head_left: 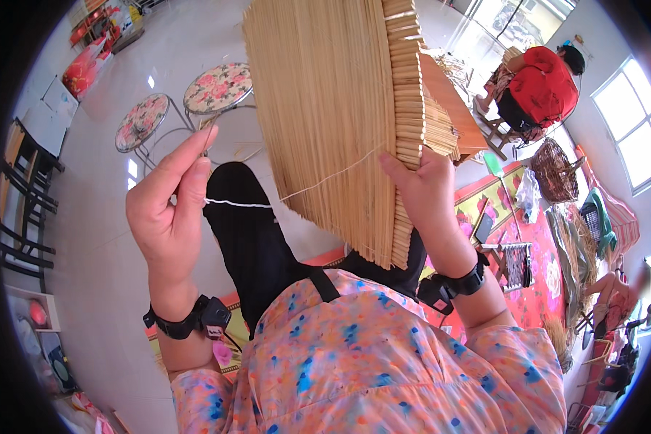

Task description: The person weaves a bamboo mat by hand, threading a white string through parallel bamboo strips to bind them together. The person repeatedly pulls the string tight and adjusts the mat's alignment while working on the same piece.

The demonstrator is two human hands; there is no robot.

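Observation:
My right hand point(424, 179) grips a stiff tan panel of straw stalks point(325, 94) by its right edge, thumb on the face. Along that edge runs a thick row of bundled, cut stalk ends point(408, 94). My left hand point(168, 202) is off to the panel's left, thumb and forefinger pinched together. From it a white thread point(235, 203) leads to the panel's lower left edge and slants up across the face toward my right thumb. Something thin and dark pokes up at the left fingertips; whether it is a needle I cannot make out.
Two round stools with floral seats point(220, 87) stand beyond my left hand. Behind the panel is a wooden table point(445, 101). A person in red point(542, 87) sits at the far right, near a wicker basket point(555, 170). Another person point(615, 300) sits at the right rim.

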